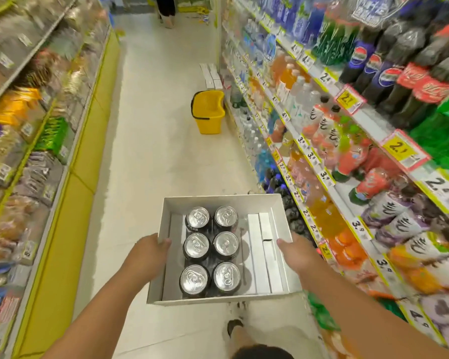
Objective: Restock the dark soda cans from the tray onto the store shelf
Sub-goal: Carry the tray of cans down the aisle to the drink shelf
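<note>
I carry a white cardboard tray [218, 201] at waist height in the middle of the aisle. Several dark soda cans [210, 251] with silver tops stand in two columns in its left half; the right half holds flat white cardboard strips. My left hand [151, 248] grips the tray's left wall, thumb over the rim. My right hand [297, 251] grips the right wall the same way. The drinks shelf [329, 182] runs along my right, packed with bottles.
A yellow shopping basket [208, 112] stands on the floor ahead by the drinks shelf, with white boxes [211, 75] behind it. Snack shelves [36, 141] line the left. A person [166, 11] stands at the aisle's far end. My foot [235, 326] shows below the tray.
</note>
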Demonstrator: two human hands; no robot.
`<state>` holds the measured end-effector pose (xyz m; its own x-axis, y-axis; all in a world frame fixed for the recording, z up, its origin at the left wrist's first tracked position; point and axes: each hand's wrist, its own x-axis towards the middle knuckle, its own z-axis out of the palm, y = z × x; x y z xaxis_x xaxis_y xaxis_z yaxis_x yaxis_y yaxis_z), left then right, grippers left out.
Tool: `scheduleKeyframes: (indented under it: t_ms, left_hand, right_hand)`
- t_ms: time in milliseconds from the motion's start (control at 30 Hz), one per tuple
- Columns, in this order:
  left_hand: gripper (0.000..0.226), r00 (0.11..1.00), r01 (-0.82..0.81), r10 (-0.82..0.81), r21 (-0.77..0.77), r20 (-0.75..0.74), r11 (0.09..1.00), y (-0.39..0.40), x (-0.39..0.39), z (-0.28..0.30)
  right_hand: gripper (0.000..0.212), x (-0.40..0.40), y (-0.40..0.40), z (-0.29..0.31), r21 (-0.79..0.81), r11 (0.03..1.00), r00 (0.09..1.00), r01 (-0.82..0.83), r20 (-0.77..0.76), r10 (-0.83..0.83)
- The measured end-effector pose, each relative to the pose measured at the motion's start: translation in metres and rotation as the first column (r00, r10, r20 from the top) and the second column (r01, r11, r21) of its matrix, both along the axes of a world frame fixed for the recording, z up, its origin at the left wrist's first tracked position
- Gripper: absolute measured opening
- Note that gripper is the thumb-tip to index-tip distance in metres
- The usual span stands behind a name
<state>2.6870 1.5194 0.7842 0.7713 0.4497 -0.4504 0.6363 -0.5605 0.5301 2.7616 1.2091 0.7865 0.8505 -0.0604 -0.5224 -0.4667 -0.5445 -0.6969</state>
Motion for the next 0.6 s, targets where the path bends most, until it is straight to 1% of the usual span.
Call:
scheduleKeyframes:
  t_ms: [167, 233, 300, 333, 400, 467, 600]
  left_hand:
    - [0.031, 1.000, -0.023, 0.023, 0.018, -0.004, 1.000, 0.041, 0.126, -0.008]
    - [0.028, 0.999, -0.039, 0.039, 0.003, 0.004, 0.999, 0.056, 0.171, -0.006]
    - [0.029, 0.999, -0.032, 0.032, -0.003, -0.003, 0.999, 0.072, 0.215, -0.007]
    - [0.030, 1.000, -0.022, 0.023, 0.004, -0.005, 1.000, 0.080, 0.237, -0.008]
    - [0.033, 1.000, -0.006, 0.006, 0.010, -0.020, 1.000, 0.096, 0.280, -0.009]
    - [0.036, 0.999, 0.027, -0.027, 0.015, -0.033, 1.000, 0.114, 0.323, -0.011]
    - [0.034, 0.992, 0.121, -0.120, 0.017, -0.040, 0.993, 0.153, 0.413, -0.018]
  right_hand:
    - [0.026, 0.128, 0.044, -0.017, 0.012, 1.000, 1.000, 0.005, -0.011, -0.005]
    - [0.034, 0.176, 0.060, -0.020, 0.023, 0.999, 0.999, 0.026, -0.047, -0.025]
    - [0.020, 0.221, 0.076, -0.020, 0.048, 0.998, 0.997, 0.048, -0.065, -0.045]
    - [0.019, 0.242, 0.082, -0.019, 0.046, 0.998, 0.997, 0.052, -0.065, -0.049]
    - [0.034, 0.280, 0.095, -0.020, 0.052, 0.997, 0.996, 0.064, -0.073, -0.060]
    - [0.039, 0.313, 0.111, -0.022, 0.055, 0.994, 0.993, 0.090, -0.082, -0.085]
    - [0.046, 0.375, 0.146, -0.030, 0.034, 0.984, 0.979, 0.173, -0.112, -0.168]
